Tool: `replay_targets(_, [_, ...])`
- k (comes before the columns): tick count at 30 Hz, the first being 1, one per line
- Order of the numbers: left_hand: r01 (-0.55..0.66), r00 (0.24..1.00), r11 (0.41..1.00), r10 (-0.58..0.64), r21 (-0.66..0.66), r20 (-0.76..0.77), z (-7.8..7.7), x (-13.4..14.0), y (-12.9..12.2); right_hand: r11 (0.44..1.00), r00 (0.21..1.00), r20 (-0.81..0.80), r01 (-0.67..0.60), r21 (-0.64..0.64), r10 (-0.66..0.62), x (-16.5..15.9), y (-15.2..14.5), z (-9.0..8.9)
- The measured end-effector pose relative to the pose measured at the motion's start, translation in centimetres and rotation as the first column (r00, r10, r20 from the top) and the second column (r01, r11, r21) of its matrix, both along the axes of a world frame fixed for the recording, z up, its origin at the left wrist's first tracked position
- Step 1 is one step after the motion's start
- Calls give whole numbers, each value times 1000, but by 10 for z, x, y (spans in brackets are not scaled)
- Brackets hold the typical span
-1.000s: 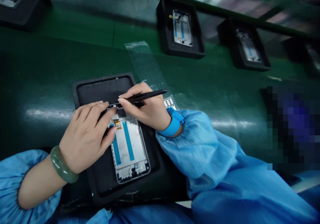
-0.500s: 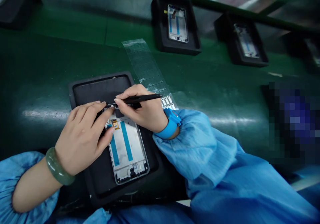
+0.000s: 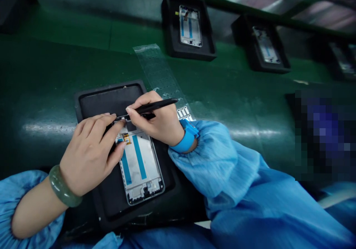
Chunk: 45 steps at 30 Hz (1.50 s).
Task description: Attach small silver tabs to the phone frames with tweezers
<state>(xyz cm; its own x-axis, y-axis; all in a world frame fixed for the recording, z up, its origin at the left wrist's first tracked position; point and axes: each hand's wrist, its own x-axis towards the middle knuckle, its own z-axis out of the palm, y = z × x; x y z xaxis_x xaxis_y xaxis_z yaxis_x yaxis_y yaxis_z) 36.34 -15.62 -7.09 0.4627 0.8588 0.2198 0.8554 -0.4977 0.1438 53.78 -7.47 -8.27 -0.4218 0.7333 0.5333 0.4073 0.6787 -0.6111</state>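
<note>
A phone frame with blue strips and a small orange flex cable lies in a black foam tray. My left hand steadies its upper left part, with bent fingers at the top edge and the index fingertip pressed near the upper corner. The left thumb rests beside the flex cable. My right hand pinches black tweezers, their thin tip pointing left along the frame's top edge. What that tip touches is hidden by the left fingers.
Beyond my right hand a clear plastic sheet with small white stickers lies on the green bench. Farther back stand black trays holding other phone frames. A blurred-out area is at the right.
The whole view has shifted slightly, with the far trays a little more to the left. The tweezers' rear end is slightly higher. Both hands keep their hold.
</note>
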Motion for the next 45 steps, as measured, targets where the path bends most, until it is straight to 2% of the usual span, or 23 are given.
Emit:
replay_targets(8, [-11, 1000, 1000, 11, 6, 0, 0, 0, 0, 997, 999, -13, -50, -53, 50, 1, 2, 0])
replay_targets(14, [1, 1000, 1000, -1, 5, 4, 0, 0, 0, 999, 997, -63, -42, -2, 42, 2, 2, -1])
replay_targets(24, [-6, 1000, 1000, 6, 7, -7, 0, 0, 0, 990, 989, -62, -137, -36, 134, 1, 3, -1])
replay_targets(28, [-12, 1000, 1000, 12, 8, -16, -1, 1, -1, 991, 986, -114, -129, -23, 126, 1, 3, -3])
replay_targets(33, [-10, 1000, 1000, 10, 23, -12, -2, 0, -1, 981, 980, -43, -196, -8, 196, 1, 4, -6])
replay_targets(41, [-20, 1000, 1000, 20, 15, 2, -9, -3, 6, 976, 979, -37, -202, -86, 199, -2, 7, -9])
replay_targets(45, [-7, 1000, 1000, 8, -24, 16, -13, -6, 8, 966, 976, -155, -182, -185, 154, 5, 13, -7])
